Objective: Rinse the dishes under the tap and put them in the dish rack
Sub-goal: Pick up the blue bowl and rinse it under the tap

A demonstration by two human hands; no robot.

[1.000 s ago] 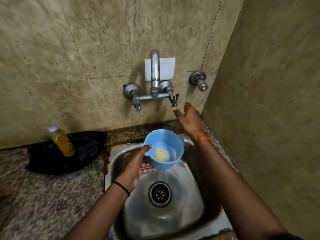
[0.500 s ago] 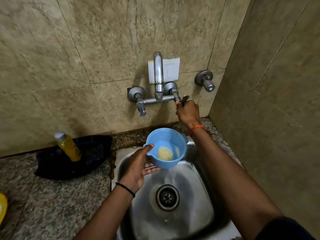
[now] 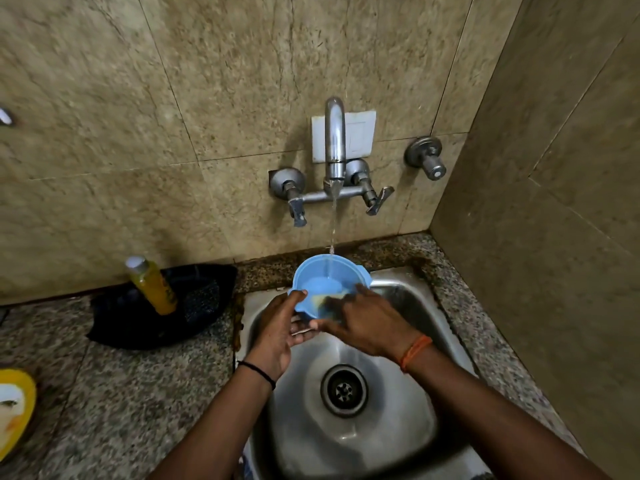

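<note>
Right hand (image 3: pixel 363 323) now on wet blue bowl (image 3: pixel 327 284)

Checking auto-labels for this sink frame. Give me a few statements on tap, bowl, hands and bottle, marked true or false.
1. Water runs from the tap into the blue bowl. True.
2. The left hand holds the bowl. True.
3. The right hand is on the tap handle. False: it is at the bowl, fingers reaching inside.
4. The yellow bottle lies in the sink. False: it stands tilted on the counter left of the sink, on a black cloth.
5. The bowl is held over the sink. True.
</note>
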